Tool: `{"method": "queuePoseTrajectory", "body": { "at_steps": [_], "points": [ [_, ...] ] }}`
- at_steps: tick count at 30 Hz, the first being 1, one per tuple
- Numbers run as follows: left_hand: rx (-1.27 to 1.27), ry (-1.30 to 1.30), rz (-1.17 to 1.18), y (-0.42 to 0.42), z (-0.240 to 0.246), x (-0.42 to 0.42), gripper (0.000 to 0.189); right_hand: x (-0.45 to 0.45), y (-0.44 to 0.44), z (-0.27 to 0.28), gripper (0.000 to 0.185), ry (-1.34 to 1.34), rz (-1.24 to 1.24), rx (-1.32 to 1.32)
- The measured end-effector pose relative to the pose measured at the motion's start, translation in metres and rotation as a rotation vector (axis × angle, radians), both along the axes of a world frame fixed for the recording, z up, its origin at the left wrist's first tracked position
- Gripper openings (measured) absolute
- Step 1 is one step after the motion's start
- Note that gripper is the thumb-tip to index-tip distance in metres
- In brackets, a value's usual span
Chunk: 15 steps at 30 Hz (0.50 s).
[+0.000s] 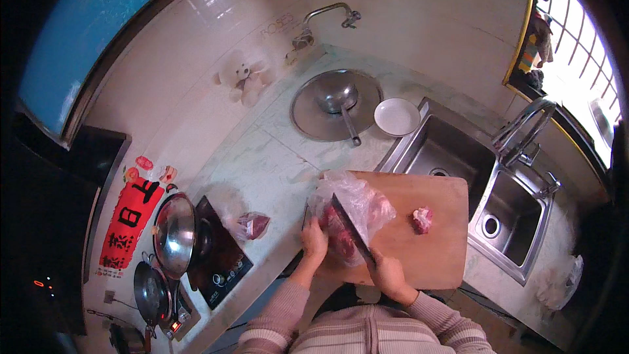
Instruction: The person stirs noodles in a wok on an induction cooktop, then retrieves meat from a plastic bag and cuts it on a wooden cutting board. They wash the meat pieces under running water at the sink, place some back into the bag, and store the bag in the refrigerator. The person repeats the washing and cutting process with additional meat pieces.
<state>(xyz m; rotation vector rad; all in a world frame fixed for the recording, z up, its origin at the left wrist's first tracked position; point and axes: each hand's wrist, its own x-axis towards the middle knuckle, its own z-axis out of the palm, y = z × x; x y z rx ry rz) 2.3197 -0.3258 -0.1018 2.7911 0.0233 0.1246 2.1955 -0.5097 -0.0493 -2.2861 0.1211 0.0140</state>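
A wooden cutting board lies before me, its far right corner reaching over the sink. On its left half are large pieces of raw meat, partly covered by a clear plastic bag. My left hand grips the bag and meat at the board's left edge; its fingertips are partly hidden. In my right hand is the handle of a kitchen knife, seen almost edge-on, its blade slanting across the bagged meat. A small chunk of raw meat sits apart on the board's right side.
A double steel sink adjoins the board. Behind stand a white bowl and a round metal lid bearing a ladle. To the left are a bagged piece of meat, an induction cooktop, a wok and a frying pan.
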Motion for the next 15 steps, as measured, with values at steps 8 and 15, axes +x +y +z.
{"method": "queuePoseTrajectory", "body": {
  "at_steps": [8,15],
  "points": [
    [-0.324,0.266,-0.073,0.017,-0.03,0.022,0.031,-0.011,0.025,0.012,0.019,0.063,-0.102,-0.078],
    [-0.167,0.224,-0.232,0.02,-0.037,0.031,0.04,-0.025,0.049,0.009,0.02,0.039,-0.255,-0.025]
  ]
}}
